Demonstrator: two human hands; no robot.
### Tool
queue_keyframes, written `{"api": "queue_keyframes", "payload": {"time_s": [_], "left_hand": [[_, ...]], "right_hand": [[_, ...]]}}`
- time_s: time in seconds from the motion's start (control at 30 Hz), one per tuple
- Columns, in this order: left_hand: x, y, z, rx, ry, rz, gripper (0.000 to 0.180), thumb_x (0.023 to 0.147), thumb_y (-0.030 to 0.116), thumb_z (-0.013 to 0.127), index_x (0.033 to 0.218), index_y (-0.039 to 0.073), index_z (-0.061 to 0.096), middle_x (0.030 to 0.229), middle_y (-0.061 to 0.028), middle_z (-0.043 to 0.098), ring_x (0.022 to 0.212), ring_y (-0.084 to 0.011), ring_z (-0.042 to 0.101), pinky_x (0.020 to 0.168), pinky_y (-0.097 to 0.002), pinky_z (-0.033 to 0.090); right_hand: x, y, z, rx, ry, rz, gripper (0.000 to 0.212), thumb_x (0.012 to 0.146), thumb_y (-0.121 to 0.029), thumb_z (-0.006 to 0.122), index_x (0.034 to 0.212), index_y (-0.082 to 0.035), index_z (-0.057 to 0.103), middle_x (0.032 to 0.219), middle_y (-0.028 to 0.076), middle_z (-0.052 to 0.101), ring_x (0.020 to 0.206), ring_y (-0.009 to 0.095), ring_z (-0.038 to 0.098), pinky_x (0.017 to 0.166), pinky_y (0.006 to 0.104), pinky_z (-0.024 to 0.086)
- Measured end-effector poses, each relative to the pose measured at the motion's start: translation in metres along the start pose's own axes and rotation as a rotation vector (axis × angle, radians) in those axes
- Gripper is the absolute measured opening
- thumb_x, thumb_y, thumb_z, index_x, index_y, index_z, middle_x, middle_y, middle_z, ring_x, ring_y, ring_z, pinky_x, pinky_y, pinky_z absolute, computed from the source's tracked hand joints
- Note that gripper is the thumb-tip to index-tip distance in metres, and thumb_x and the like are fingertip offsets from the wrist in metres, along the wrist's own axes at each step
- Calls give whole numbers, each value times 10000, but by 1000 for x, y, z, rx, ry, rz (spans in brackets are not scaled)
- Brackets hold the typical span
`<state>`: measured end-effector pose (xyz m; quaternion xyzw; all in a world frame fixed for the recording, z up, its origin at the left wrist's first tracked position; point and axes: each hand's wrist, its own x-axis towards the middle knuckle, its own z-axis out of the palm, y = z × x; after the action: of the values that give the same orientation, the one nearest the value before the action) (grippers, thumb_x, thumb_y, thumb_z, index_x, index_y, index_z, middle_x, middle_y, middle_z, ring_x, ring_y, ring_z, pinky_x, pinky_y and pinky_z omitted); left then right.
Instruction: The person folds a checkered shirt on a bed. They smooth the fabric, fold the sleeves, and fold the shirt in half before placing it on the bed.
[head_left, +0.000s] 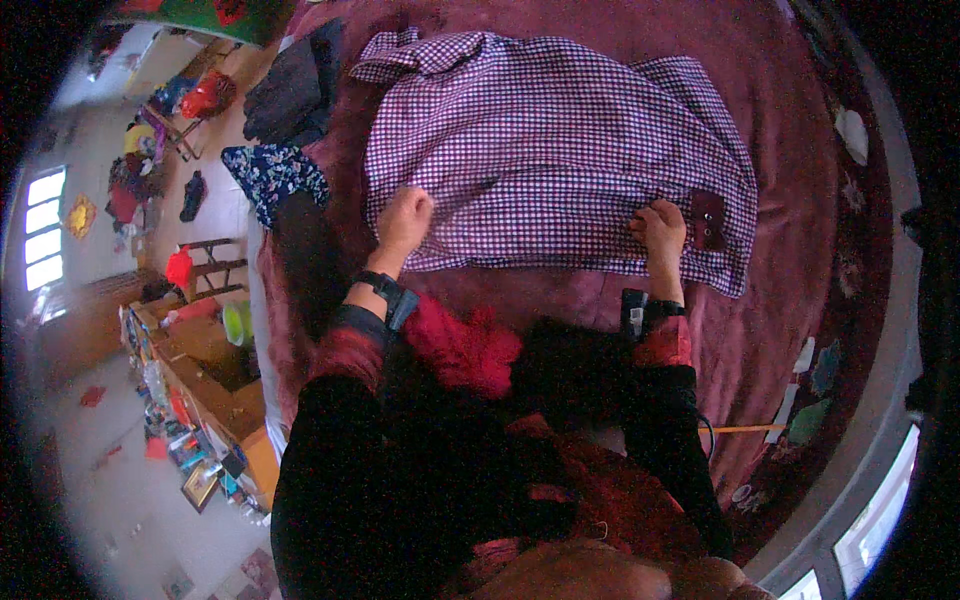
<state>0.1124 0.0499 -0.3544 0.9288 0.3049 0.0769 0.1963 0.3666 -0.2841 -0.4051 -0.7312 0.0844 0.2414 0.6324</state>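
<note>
A checked garment [530, 150] in dark purple and white lies spread across the bed, its folds running sideways. A dark maroon tab with round snaps [708, 218] shows near its right edge. My left hand [404, 222] is closed at the garment's near left part, with a crease running off from its fingers. On the near right part, beside the tab, my right hand [660, 230] has its fingers curled down onto the cloth. Both hands appear to pinch the fabric, though the fingertips are partly hidden. Each wrist wears a dark strapped device.
The bed has a maroon plush cover [790, 250]. Dark folded clothes [295, 90] and a floral navy cloth [275, 180] lie at its left edge. A bright red cloth [465, 345] is close to my body. A cluttered wooden desk [220, 390] stands left of the bed.
</note>
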Motion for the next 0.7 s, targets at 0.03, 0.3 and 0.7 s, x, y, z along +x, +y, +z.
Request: {"api": "queue_keyframes", "payload": {"time_s": [0.03, 0.3, 0.7], "left_hand": [[6, -9, -9, 28, 69, -41, 188, 845, 222, 695, 959, 102, 605, 970, -132, 645, 880, -365, 623, 757, -481, 499], [-4, -56, -36, 209, 25, -378, 600, 860, 294, 691, 1358, 51, 463, 1348, -206, 507, 1246, -407, 475, 1035, -493, 410], [-72, 54, 12, 220, -258, 340, 816, 795, 254, 747, 1484, 97, 338, 1540, -169, 321, 1416, -344, 316, 1146, -489, 286]], "right_hand": [[1, 1, 2, -64, 49, 30, 322, 905, -45, 599, 1216, 10, 536, 966, 121, 678, 702, 180, 691, 540, 275, 519], [-5, -1, -1, 14, 24, 21, 212, 886, -17, 592, 1095, -4, 562, 914, 96, 627, 695, 188, 649, 521, 309, 550], [-3, -3, 1, 75, 24, 78, 247, 872, -20, 615, 1111, -6, 552, 885, 98, 674, 650, 170, 681, 504, 266, 503]]}}
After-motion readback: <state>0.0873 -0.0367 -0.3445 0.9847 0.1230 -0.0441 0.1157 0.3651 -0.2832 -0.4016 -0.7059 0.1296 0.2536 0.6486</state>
